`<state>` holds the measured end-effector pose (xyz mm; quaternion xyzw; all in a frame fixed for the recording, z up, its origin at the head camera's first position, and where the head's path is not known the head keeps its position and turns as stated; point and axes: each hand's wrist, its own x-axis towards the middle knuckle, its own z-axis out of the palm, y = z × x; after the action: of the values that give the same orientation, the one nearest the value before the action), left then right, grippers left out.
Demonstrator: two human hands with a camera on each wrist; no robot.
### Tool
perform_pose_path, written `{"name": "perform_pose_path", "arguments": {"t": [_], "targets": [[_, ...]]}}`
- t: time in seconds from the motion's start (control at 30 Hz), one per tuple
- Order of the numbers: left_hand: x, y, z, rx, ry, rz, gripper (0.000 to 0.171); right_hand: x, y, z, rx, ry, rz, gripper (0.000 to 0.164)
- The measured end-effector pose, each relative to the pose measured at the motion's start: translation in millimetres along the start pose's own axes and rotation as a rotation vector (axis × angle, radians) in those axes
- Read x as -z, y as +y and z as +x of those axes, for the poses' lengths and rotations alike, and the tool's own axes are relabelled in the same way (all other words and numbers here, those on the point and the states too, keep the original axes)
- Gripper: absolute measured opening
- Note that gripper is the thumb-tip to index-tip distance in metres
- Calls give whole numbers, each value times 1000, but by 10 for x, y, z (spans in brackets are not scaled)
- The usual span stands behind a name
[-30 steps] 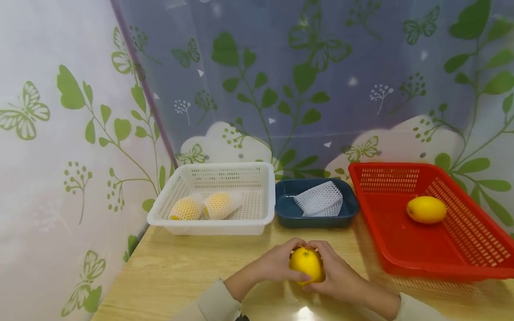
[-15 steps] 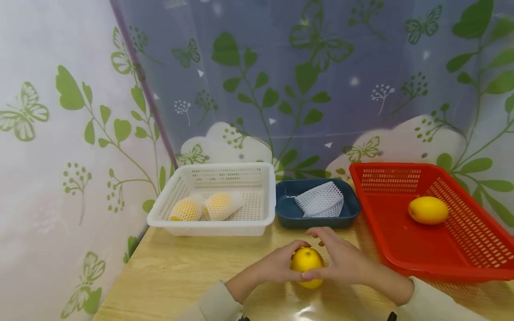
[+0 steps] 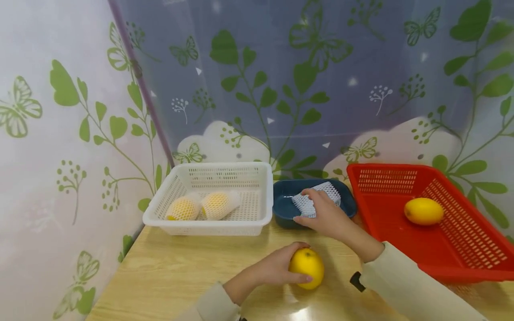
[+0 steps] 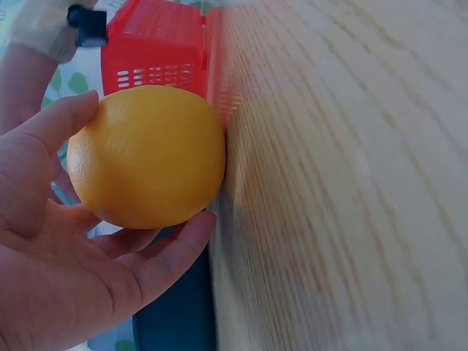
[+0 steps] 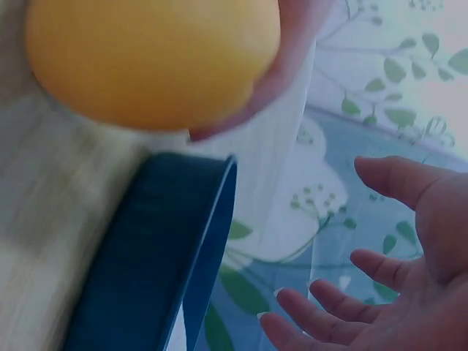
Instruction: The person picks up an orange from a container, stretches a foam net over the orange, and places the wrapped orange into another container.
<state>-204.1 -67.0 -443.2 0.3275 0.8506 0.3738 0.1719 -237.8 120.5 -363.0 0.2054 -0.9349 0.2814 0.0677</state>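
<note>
Two netted fruits (image 3: 217, 206), yellow under white mesh, lie in a white basket (image 3: 209, 228) beyond and to the left of a person's left fingers. A third fruit (image 3: 308, 269), bare, is gripped by the left hand (image 3: 277, 266), thumb on its near side and fingers curled round its far side, low at the wooden table (image 3: 192, 258). The right hand (image 3: 329, 218) hangs over a blue tray (image 3: 283, 207), its fingers spread and holding nothing; mesh netting (image 3: 331, 192) lies in the tray below and beyond them. To the right of those fingers, a fourth fruit (image 3: 424, 211), also bare, lies in a red basket (image 3: 397, 240).

Netting the fruit looks about half done: two pieces are covered, while the one in the left hand and the one in the red basket are not.

The right hand hides part of the netting, so how many pieces lie under its fingers cannot be told, nor whether a fingertip touches them. The fruit conceals some left fingertips from the head camera. In the right wrist view its top is cut off, and only a white sliver shows inside the tray.
</note>
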Motion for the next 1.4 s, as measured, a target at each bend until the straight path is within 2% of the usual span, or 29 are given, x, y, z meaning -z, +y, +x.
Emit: {"name": "perform_pose_path", "arguments": {"t": [0.37,0.57,0.93,1.13,1.4], "targets": [[21,-42,-76,24,-13,-5,71,-33,164,399,-222,-20,-2,60],[58,-50,-99,34,-17,17,74,-134,265,580,-300,-40,-20,58],[54,-21,-73,34,-42,44,74,-278,550,735,-312,-125,-202,61],[49,8,-63,62,-55,62,74,-324,667,757,-327,-156,-227,59],[37,19,-52,34,-46,74,73,-385,763,774,-369,-190,-270,52]]}}
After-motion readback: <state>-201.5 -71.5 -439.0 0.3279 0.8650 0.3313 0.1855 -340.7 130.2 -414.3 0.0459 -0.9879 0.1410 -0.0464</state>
